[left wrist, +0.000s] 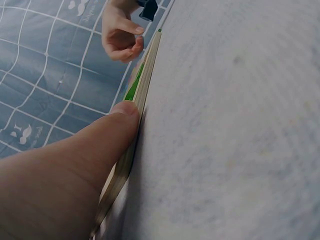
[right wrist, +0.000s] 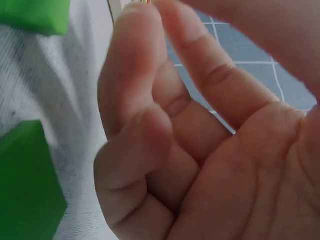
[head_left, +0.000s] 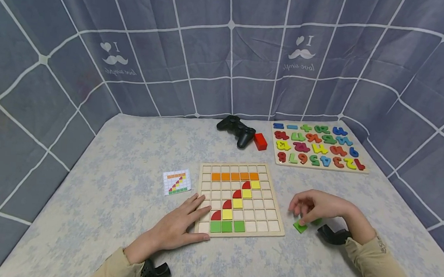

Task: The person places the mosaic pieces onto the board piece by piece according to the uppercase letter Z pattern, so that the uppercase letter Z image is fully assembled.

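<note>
My left hand (head_left: 179,225) lies with spread fingers along the left side of a wooden grid board (head_left: 269,204), its thumb against the near edge. The board bears a row of orange tiles (head_left: 235,176), a diagonal of red quarter-circle pieces (head_left: 227,204) and yellow squares (head_left: 237,203), and three green squares (head_left: 226,227) at the bottom. To the right of the board, my right hand (head_left: 323,204) is low over the cloth with bent fingers, thumb tip overlapping a loose green tile (head_left: 300,227). A second green tile (right wrist: 25,185) lies under this hand. Nothing shows within its fingers.
Left of the board lies a pattern card (head_left: 177,182). Behind it are a black game controller (head_left: 237,130) and a red block (head_left: 260,141). At the back right stands a number puzzle (head_left: 318,145). A grey-blue checked curtain (head_left: 196,59) surrounds the table.
</note>
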Available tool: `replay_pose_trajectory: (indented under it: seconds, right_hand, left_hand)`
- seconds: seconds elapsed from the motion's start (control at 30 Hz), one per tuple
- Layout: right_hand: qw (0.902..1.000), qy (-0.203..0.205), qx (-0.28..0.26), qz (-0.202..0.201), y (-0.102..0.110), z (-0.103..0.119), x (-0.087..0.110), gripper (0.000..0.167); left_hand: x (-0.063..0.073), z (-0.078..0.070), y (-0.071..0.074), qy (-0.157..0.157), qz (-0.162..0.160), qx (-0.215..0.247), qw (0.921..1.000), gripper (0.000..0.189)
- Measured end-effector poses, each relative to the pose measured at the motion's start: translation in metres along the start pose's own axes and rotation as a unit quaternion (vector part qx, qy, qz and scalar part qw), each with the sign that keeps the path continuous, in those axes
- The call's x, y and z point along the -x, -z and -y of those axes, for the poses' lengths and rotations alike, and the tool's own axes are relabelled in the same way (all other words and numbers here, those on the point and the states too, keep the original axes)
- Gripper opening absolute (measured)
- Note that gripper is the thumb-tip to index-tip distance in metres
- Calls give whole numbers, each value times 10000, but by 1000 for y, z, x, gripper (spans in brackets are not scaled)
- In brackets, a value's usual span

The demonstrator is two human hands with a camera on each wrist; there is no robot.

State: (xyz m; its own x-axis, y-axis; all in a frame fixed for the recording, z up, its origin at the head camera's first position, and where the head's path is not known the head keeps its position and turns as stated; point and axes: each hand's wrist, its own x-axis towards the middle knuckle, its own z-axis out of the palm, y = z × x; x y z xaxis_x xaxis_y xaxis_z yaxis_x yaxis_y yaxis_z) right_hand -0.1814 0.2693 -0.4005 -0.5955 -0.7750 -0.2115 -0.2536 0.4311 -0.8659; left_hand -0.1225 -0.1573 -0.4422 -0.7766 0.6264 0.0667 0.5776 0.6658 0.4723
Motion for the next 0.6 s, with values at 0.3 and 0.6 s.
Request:
replay_pose_trajectory:
  seconds: [0.3, 0.6]
  right_hand:
    - [9996, -55, -128, 229, 0, -8, -3, 30]
    - [9996, -153, 57, 236, -3, -9, -5, 30]
  left_hand:
    - [0, 0, 0, 26, 5, -55, 10000, 76]
    - [0, 1, -1, -1, -17, -94, 10000, 76]
